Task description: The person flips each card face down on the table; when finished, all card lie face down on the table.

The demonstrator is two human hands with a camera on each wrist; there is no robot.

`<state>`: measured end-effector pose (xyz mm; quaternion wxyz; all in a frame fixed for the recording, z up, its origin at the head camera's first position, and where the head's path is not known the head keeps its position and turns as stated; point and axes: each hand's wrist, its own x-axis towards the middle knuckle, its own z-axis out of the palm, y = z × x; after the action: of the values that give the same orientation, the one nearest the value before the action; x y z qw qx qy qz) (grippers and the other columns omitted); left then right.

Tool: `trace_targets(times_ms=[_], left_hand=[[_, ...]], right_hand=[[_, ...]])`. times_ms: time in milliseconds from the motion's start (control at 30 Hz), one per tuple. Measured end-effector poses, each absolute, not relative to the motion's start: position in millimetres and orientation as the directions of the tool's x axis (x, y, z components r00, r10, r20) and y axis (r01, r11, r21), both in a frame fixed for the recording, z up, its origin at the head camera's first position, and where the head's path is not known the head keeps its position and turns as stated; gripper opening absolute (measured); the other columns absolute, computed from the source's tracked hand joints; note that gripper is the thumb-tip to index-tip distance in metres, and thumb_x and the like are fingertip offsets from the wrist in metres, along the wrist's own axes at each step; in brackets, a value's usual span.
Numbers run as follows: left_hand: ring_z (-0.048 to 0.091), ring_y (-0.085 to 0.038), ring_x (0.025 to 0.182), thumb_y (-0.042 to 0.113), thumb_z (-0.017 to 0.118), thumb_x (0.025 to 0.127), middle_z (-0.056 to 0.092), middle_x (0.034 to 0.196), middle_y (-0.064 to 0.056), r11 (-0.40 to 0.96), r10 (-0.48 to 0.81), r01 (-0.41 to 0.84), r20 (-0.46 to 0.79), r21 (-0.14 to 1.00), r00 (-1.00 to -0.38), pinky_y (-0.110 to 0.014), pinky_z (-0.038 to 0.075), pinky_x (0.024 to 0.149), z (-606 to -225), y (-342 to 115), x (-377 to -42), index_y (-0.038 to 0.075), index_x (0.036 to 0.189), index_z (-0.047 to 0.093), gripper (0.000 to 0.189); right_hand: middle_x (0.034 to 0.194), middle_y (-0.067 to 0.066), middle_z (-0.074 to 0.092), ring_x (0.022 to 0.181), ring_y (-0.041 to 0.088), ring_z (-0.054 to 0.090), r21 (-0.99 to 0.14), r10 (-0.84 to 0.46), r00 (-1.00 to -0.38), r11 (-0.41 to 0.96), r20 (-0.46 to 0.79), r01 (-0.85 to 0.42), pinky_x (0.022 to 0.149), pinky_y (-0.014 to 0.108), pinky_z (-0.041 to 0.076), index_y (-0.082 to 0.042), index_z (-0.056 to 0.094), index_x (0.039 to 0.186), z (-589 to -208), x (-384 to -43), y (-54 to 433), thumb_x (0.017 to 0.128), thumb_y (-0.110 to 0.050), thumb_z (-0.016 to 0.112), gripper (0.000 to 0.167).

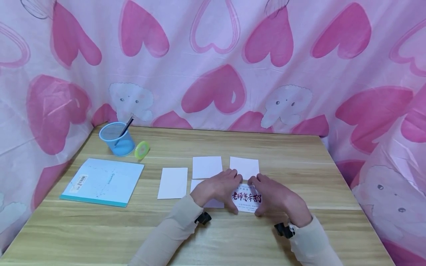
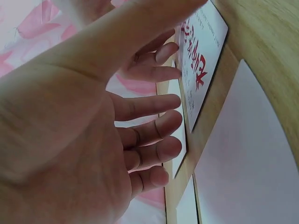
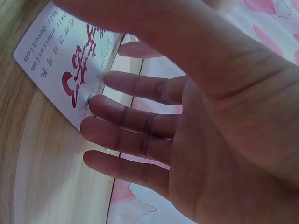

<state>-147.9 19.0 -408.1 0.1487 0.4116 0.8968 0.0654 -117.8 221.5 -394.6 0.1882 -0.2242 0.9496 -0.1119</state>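
A white card printed with red Chinese characters [image 1: 247, 198] lies on the table between my two hands. My left hand [image 1: 217, 189] is at its left edge and my right hand [image 1: 277, 195] at its right edge. In the left wrist view the fingers [image 2: 156, 126] are spread and gently bent beside the printed card [image 2: 205, 56]. The right wrist view shows the right fingers [image 3: 131, 116] nearly straight, fingertips right at the card's edge [image 3: 51, 70]. Part of a blank white card [image 1: 214, 203] is hidden beneath my left hand and wrist.
More blank white cards lie around: one upper right [image 1: 244, 168], one upper middle [image 1: 207, 167], one at left [image 1: 172, 183]. Further left are a light blue notebook [image 1: 103, 181], a blue mesh pen cup [image 1: 121, 144] holding dark pens and a green tape roll [image 1: 142, 150].
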Motion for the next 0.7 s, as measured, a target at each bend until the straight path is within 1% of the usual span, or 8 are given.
trace_targets(times_ms=[133,333,400,533,700], left_hand=[[0.04,-0.012,0.093,0.062,0.083,0.064,0.045,0.106,0.002,0.662,0.749,0.716,-0.217,0.221,-0.626,-0.022,0.038,0.079,-408,21,-147,0.009,0.132,0.049,0.093],[0.04,-0.011,0.092,0.061,0.084,0.063,0.046,0.106,0.002,0.668,0.744,0.709,-0.214,0.225,-0.633,-0.022,0.038,0.078,-410,21,-147,0.009,0.132,0.05,0.093],[0.04,-0.011,0.091,0.062,0.084,0.062,0.045,0.105,0.002,0.665,0.746,0.712,-0.21,0.224,-0.631,-0.022,0.038,0.077,-410,21,-146,0.009,0.131,0.05,0.093],[0.039,-0.011,0.09,0.064,0.083,0.062,0.044,0.103,0.003,0.652,0.758,0.728,-0.192,0.211,-0.624,-0.021,0.037,0.076,-411,21,-146,0.009,0.128,0.05,0.092],[0.038,-0.012,0.09,0.063,0.083,0.063,0.042,0.102,0.002,0.641,0.768,0.74,-0.168,0.205,-0.618,-0.021,0.037,0.075,-412,22,-147,0.007,0.124,0.051,0.089]], right_hand=[[0.105,0.004,0.051,0.084,0.016,0.047,-0.297,-0.456,-0.832,0.88,-0.316,-0.37,0.078,0.033,0.046,-0.008,0.051,0.129,-395,-118,221,0.054,-0.028,0.097,0.091],[0.104,0.003,0.049,0.085,0.015,0.047,-0.317,-0.459,-0.827,0.877,-0.323,-0.363,0.076,0.032,0.046,-0.008,0.051,0.127,-396,-119,223,0.054,-0.029,0.097,0.089],[0.104,0.002,0.048,0.087,0.015,0.045,-0.32,-0.477,-0.822,0.867,-0.312,-0.382,0.076,0.031,0.046,-0.009,0.05,0.126,-397,-120,225,0.055,-0.031,0.096,0.087],[0.103,0.003,0.044,0.09,0.016,0.042,-0.353,-0.544,-0.798,0.822,-0.259,-0.447,0.078,0.032,0.045,-0.006,0.049,0.122,-401,-122,230,0.056,-0.03,0.095,0.084],[0.101,0.003,0.041,0.091,0.017,0.039,-0.404,-0.612,-0.763,0.765,-0.209,-0.502,0.077,0.031,0.042,-0.007,0.05,0.112,-407,-126,235,0.057,-0.028,0.094,0.073]])
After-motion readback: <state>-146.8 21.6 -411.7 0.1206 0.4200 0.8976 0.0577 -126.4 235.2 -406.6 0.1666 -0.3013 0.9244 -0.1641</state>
